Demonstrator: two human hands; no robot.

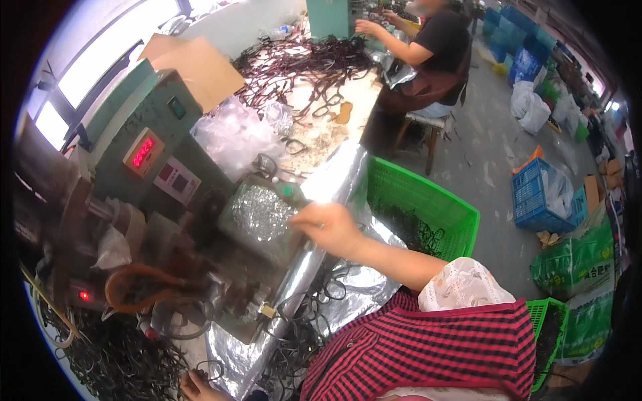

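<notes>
My right hand (328,227) is closed, fingertips pressed together, at the edge of a foil-topped box (257,210) with a green button (288,191). Whatever those fingertips may hold is too small to make out. Low in the picture, my left hand (198,389) shows only in part, its fingers pinching a thin dark loop (214,367). Beside it lies a large heap of dark strips (114,351). A green machine (160,107) with a red lit display stands on the left; a brown curved band (134,287) hangs at its lower part.
Loose dark loops (328,294) lie on foil near my lap. A green crate (424,207) with dark strips stands right of the table. Farther back are clear plastic bags (237,137), a tangle of dark strips (307,60) and a seated co-worker (435,53). A blue crate (545,197) sits on the floor.
</notes>
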